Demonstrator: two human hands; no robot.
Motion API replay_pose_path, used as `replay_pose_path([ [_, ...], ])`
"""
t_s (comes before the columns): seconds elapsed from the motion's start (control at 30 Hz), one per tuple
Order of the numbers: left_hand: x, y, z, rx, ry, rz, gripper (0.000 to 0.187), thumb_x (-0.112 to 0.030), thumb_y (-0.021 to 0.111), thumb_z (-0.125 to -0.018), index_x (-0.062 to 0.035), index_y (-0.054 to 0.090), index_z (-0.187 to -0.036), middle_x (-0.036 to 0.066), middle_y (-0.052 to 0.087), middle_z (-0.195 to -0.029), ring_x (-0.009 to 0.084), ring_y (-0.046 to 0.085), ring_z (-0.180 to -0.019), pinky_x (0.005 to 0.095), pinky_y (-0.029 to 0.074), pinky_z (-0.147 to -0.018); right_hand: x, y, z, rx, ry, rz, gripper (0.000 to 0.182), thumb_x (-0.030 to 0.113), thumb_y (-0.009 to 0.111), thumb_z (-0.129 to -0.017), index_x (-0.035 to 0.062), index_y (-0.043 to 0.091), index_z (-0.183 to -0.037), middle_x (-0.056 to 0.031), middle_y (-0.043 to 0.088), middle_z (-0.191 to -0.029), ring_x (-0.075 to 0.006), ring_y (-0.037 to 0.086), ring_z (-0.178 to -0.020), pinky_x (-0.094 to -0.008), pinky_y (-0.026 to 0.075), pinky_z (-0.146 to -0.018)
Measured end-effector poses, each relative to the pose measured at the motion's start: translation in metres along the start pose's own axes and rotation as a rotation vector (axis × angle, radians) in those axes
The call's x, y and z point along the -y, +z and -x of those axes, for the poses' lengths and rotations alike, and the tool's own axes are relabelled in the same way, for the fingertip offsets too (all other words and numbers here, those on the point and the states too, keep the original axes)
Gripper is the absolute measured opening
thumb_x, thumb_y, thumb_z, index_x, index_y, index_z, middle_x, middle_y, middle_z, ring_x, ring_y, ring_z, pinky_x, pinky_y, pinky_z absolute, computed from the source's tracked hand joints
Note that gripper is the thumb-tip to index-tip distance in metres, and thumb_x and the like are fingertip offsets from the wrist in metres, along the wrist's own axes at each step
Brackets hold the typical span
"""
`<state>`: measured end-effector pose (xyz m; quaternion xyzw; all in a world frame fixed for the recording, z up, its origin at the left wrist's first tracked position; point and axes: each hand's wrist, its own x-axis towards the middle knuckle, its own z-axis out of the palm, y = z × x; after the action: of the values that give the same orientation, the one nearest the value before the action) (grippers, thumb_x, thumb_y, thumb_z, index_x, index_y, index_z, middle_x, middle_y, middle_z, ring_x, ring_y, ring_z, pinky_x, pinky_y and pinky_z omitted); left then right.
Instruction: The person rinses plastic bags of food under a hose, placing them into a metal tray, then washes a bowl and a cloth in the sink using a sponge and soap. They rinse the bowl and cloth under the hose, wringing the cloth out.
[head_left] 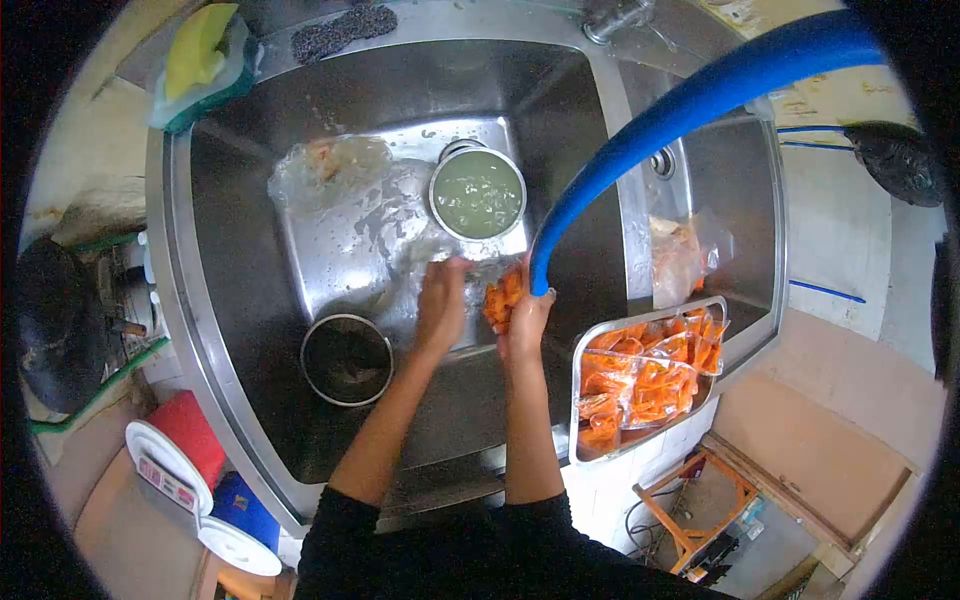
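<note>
My right hand (530, 318) is closed around a bundle of orange pieces (503, 298), which look like the bagged ones in the tray; whether a bag wraps them is hard to see. The end of a blue hose (590, 180) hangs right over this hand. To its left, my left hand (440, 305) is held over the sink, apart from the bundle, its fingers smeared and partly turned away. Beyond both hands stands a round metal container (478, 195) of cloudy greenish water. A dark round pot (347, 360) sits at the sink's near left.
A metal tray (577, 400) of clear bags with orange pieces rests at the right. Crumpled clear plastic (330, 172) lies in the sink (340, 260), and more plastic (690, 255) in the second basin. A sponge (200, 65) and dark scrubber (345, 32) lie on the rim.
</note>
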<state>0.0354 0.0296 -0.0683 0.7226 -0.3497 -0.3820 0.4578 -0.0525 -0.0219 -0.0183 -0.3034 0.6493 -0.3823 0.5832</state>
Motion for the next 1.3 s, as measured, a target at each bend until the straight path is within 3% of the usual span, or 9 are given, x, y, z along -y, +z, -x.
replay_pose_path([
  [0.27,0.045,-0.104,0.028,-0.149,-0.085,-0.326,0.012,-0.011,0.052,-0.080,-0.0088,0.059,-0.089,0.017,0.053,-0.101,0.0313,0.049,-0.092,0.0425,0.038,-0.081,0.022,0.004,-0.001,-0.071,0.087,-0.258,0.043,0.051,0.049,-0.083,0.0080,0.051,-0.084,-0.0009,0.047,-0.062,-0.0112,0.044,-0.039,-0.0244,0.031,-0.031],
  [0.5,0.094,-0.159,0.063,-0.029,-0.405,-0.789,0.046,-0.027,0.054,-0.079,-0.0031,0.044,-0.116,0.026,0.046,-0.112,0.0418,0.044,-0.106,0.0487,0.036,-0.090,0.012,-0.009,-0.001,0.348,0.532,-0.738,0.040,0.050,0.052,-0.080,0.0106,0.056,-0.086,0.0031,0.047,-0.057,-0.0128,0.043,-0.035,-0.0264,0.031,-0.026],
  [0.57,0.093,-0.160,0.067,0.018,-0.505,-0.799,0.055,-0.029,0.054,-0.078,-0.0024,0.038,-0.123,0.028,0.044,-0.113,0.0434,0.043,-0.108,0.0502,0.035,-0.092,-0.007,-0.006,0.000,0.323,0.468,-0.521,0.039,0.047,0.052,-0.081,0.0094,0.058,-0.078,0.0009,0.051,-0.054,-0.0133,0.051,-0.040,-0.0274,0.036,-0.029],
  [0.63,0.079,-0.160,0.074,0.040,-0.662,-0.832,0.059,-0.027,0.054,-0.078,-0.0032,0.033,-0.127,0.030,0.042,-0.115,0.0447,0.043,-0.109,0.0519,0.037,-0.089,-0.005,0.003,0.021,0.196,-0.175,0.741,0.044,0.046,0.049,-0.082,0.0049,0.060,-0.071,-0.0048,0.058,-0.054,-0.0167,0.059,-0.049,-0.0322,0.044,-0.039],
  [0.73,0.117,-0.155,0.083,0.072,-0.597,-1.092,0.055,-0.022,0.053,-0.078,-0.0058,0.033,-0.127,0.031,0.043,-0.116,0.0452,0.047,-0.105,0.0517,0.041,-0.085,-0.004,0.005,0.043,0.371,-0.209,0.960,0.039,0.044,0.050,-0.081,0.0058,0.061,-0.080,-0.0140,0.062,-0.063,-0.0317,0.062,-0.065,-0.0416,0.049,-0.064],
  [1.07,0.122,-0.098,0.082,0.125,-0.255,-0.464,0.040,-0.005,0.049,-0.068,-0.0014,0.051,-0.108,0.025,0.060,-0.088,0.0375,0.058,-0.088,0.0445,0.046,-0.079,0.102,-0.014,0.136,0.538,-0.544,0.890,0.027,0.032,0.056,-0.081,0.0077,0.058,-0.092,-0.0162,0.061,-0.076,-0.0343,0.061,-0.068,-0.0414,0.049,-0.060],
  [1.13,0.070,-0.076,0.070,0.259,-0.646,-0.149,0.040,-0.005,0.048,-0.067,0.0007,0.052,-0.107,0.026,0.060,-0.083,0.0368,0.061,-0.077,0.0432,0.048,-0.074,0.126,-0.030,0.148,0.522,-0.561,0.799,0.024,0.028,0.057,-0.081,0.0069,0.059,-0.092,-0.0158,0.062,-0.077,-0.0326,0.062,-0.069,-0.0400,0.049,-0.061],
  [1.23,0.157,-0.021,0.064,0.203,0.055,-0.507,0.045,-0.001,0.044,-0.068,0.0033,0.046,-0.113,0.024,0.060,-0.079,0.0306,0.061,-0.050,0.0383,0.051,-0.052,0.142,-0.063,0.149,0.437,-0.641,0.698,0.019,0.021,0.059,-0.080,0.0057,0.060,-0.091,-0.0149,0.062,-0.081,-0.0294,0.062,-0.074,-0.0371,0.049,-0.064],
  [1.3,0.116,-0.004,0.055,0.288,-0.211,-0.247,0.044,-0.002,0.045,-0.068,0.0036,0.047,-0.112,0.024,0.061,-0.080,0.0319,0.061,-0.056,0.0392,0.051,-0.055,0.160,-0.088,0.147,0.356,-0.707,0.685,0.017,0.018,0.060,-0.080,0.0054,0.060,-0.090,-0.0143,0.062,-0.083,-0.0279,0.063,-0.077,-0.0356,0.049,-0.066],
])
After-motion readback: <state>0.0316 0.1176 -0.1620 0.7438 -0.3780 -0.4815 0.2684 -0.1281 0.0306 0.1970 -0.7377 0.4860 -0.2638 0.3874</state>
